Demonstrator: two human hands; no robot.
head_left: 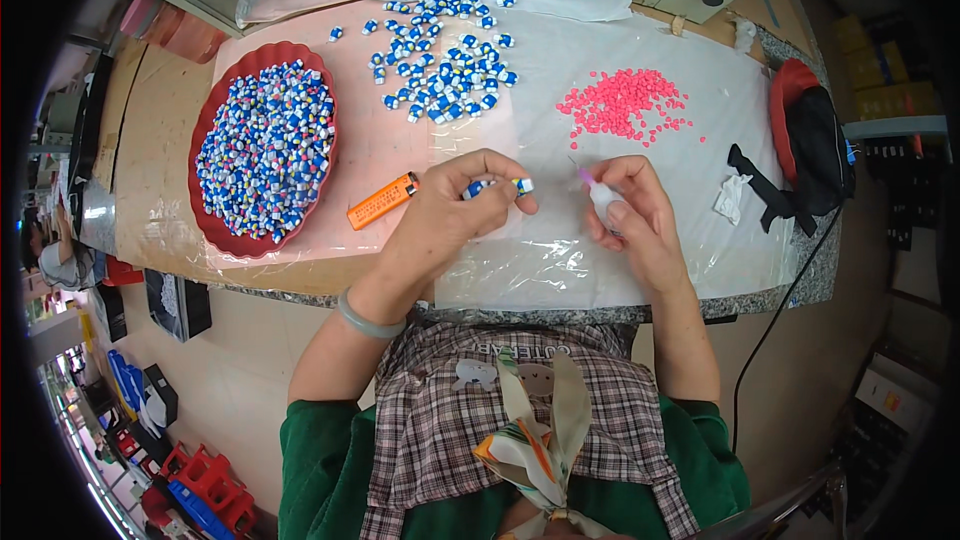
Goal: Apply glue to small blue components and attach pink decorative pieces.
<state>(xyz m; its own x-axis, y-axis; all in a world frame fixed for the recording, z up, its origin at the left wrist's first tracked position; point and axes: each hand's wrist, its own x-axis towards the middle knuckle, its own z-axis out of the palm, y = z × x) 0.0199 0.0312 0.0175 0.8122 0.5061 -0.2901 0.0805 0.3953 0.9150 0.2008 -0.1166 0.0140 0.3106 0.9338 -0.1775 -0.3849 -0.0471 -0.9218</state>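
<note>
A red scalloped tray [196, 155], heaped with small blue-and-white trinkets, lies toward ten o'clock from the left hand [462, 202]. Nearer, at nine o'clock, an orange lighter [381, 202] slants just beside that wrist. A loose spread of more blue-and-white trinkets [450, 85] reaches away at about twelve. The left hand has its thumb and fingers curled closed on at least one blue-and-white trinket, its white end [525, 185] showing at the fingertips; how many sit inside cannot be told. The right hand [648, 225] pinches a small white squeeze bottle [604, 201] between thumb and fingers, its purple-based needle aimed toward eleven, apart from the trinket. At twelve from that hand lies a scatter of tiny pink pieces [625, 105]; at three, a crumpled white tissue [732, 199]; farther, toward two, a black bag [820, 155].
</note>
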